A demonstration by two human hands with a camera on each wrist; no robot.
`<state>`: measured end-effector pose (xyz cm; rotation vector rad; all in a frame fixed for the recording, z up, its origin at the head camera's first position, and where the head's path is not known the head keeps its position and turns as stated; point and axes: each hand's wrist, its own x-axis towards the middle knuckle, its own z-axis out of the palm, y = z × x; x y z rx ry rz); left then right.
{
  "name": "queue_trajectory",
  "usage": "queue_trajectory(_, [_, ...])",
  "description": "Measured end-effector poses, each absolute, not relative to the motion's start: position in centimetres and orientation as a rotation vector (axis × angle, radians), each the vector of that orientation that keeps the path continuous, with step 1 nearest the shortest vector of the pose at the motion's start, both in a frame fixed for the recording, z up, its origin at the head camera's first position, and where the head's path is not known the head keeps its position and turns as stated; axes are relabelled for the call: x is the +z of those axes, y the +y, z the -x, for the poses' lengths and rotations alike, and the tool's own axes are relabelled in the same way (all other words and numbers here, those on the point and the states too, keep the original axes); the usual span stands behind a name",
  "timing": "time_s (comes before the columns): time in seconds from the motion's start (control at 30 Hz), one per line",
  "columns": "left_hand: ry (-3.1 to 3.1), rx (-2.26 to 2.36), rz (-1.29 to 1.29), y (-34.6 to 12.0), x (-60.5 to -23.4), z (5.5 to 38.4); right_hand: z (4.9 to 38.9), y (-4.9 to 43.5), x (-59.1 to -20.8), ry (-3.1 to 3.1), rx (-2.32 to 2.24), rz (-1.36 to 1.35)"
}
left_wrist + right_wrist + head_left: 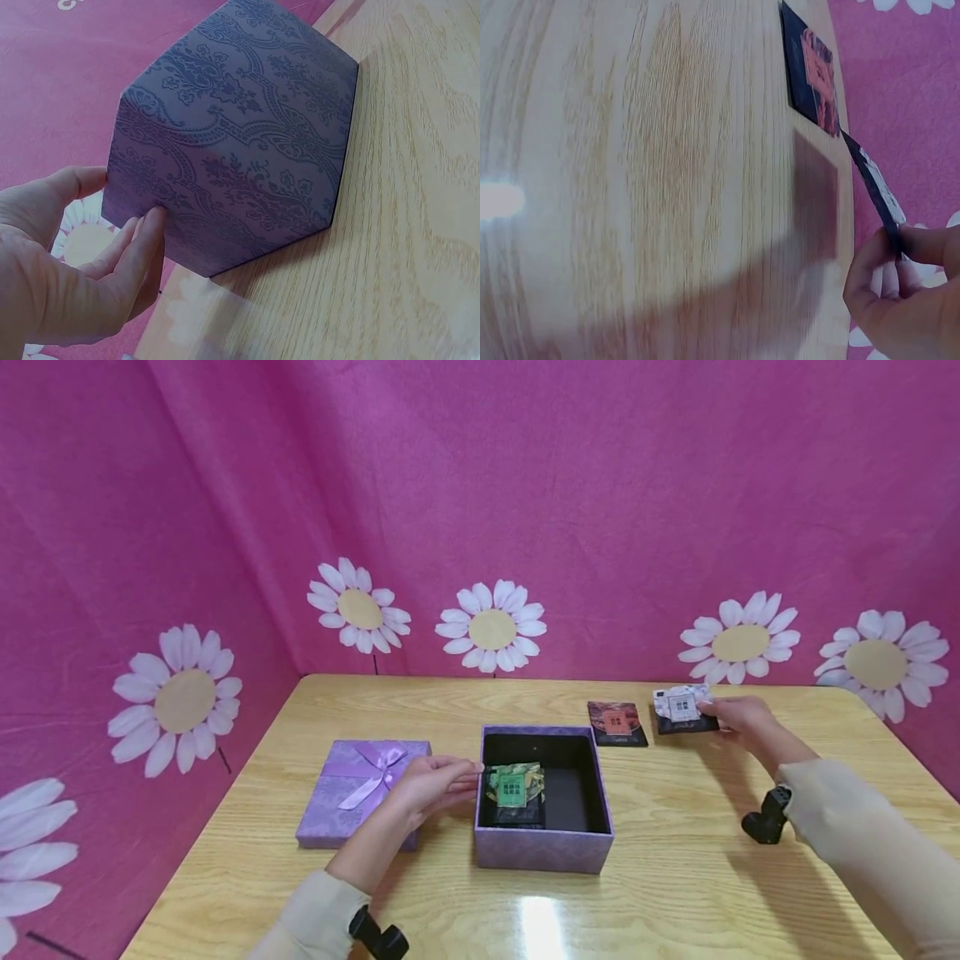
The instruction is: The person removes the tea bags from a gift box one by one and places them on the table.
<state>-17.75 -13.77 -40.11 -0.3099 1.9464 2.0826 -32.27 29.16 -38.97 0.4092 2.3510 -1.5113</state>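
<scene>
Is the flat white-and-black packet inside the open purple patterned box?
No, the right hand holds the flat white-and-black packet outside the open purple patterned box, to its right.

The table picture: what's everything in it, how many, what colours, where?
table: 1, tan, in front
box: 1, purple, mid-table
lid: 1, purple, left of box
bow: 1, lilac, on lid
green packet: 1, green-black, in box
red packet: 1, red-black, by box's back right corner
white packet: 1, white-black, right of red packet
cloth: 1, pink, behind table
daisies: 6, white-yellow, on cloth
cameras: 2, black, by sleeves
sleeves: 2, beige, left and right
left hand: 1, bare, touching box's left side
right hand: 1, bare, pinching white packet
</scene>
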Motion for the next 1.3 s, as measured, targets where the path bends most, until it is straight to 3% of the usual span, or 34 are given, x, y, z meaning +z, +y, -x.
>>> queue_trajectory(0.5, [1.966,2.092,0.304,-13.8,-40.0,17.6,32.7,29.5,-41.3,2.596,-1.230,-0.304])
queue_trajectory(0.77, [1.969,2.087,0.314,-13.8,-39.9,17.6,32.2,28.7,-41.0,2.896,-0.858,-0.271])
queue_trajectory(1.3, [1.921,2.107,0.277,-13.8,-40.0,17.8,32.5,28.0,-41.6,3.002,-0.732,-0.242])
